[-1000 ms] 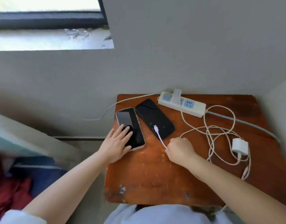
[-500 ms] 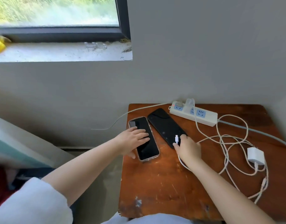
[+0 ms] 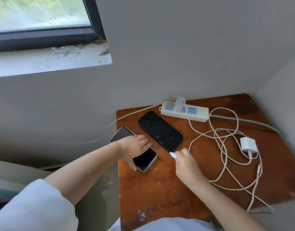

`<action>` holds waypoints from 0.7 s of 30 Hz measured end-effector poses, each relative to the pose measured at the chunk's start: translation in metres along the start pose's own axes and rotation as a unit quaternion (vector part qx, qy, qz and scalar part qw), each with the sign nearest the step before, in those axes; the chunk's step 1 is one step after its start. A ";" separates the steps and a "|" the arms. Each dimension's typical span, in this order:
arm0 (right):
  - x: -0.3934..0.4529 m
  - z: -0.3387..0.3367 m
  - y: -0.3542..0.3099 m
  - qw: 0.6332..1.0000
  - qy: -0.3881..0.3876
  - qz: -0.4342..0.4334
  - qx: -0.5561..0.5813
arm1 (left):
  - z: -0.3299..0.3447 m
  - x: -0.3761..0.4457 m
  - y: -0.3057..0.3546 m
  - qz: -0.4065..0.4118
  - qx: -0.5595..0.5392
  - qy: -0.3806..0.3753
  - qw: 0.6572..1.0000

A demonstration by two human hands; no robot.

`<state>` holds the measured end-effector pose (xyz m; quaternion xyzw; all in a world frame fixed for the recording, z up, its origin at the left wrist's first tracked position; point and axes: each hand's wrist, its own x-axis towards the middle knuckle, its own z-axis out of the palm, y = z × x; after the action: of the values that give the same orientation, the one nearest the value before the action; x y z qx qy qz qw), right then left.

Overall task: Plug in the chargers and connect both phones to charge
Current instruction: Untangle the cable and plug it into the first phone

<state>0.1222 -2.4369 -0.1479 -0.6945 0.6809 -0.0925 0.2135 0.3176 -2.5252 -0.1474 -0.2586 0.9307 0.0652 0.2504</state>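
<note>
Two dark phones lie side by side on a small wooden table (image 3: pixel 168 194). My left hand (image 3: pixel 135 147) rests flat on the left phone (image 3: pixel 146 160), which has a clear case. My right hand (image 3: pixel 185 161) pinches a white cable plug (image 3: pixel 173 155) just below the near end of the right phone (image 3: pixel 160 130); the plug is not touching it. A white power strip (image 3: pixel 200 115) sits at the back with one white charger (image 3: pixel 180 102) plugged in. A second white charger (image 3: pixel 247 145) lies loose on the right amid tangled white cables (image 3: pixel 223 147).
Grey walls close in the table at the back and right. A window sill (image 3: pixel 51 60) is up on the left. The strip's grey cord (image 3: pixel 243 121) runs right; a thin cable (image 3: pixel 110 125) hangs off the table's left edge. The table's left side drops to the floor.
My right hand has drawn the plug back off the right phone's screen to just below its near end. My left hand stays on the left phone. The camera has shifted.
</note>
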 end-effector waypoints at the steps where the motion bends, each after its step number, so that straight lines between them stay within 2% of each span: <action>1: -0.004 -0.003 0.000 1.000 0.002 -0.004 0.003 | 0.001 -0.003 0.001 -0.010 -0.009 0.010 1.000; 6: -0.017 -0.029 -0.014 0.997 0.043 -0.065 -0.004 | 0.005 -0.020 0.012 -0.116 -0.110 0.102 0.982; 9: -0.020 -0.042 -0.023 0.989 0.084 -0.119 -0.002 | 0.007 -0.026 0.025 -0.147 -0.165 0.135 0.966; 11: -0.017 -0.049 -0.028 0.988 0.070 -0.139 0.005 | 0.006 -0.029 0.032 -0.150 -0.186 0.141 0.961; 15: -0.006 -0.054 -0.029 0.991 0.002 -0.121 0.060 | 0.001 -0.030 0.032 -0.172 -0.202 0.166 0.950; 21: -0.002 -0.060 -0.029 0.990 0.022 -0.123 0.063 | 0.001 -0.035 0.031 -0.191 -0.225 0.196 0.935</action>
<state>0.1234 -2.4456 -0.0813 -0.7560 0.5872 -0.1765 0.2290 0.3276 -2.4827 -0.1312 -0.4885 0.8554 0.1722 0.0058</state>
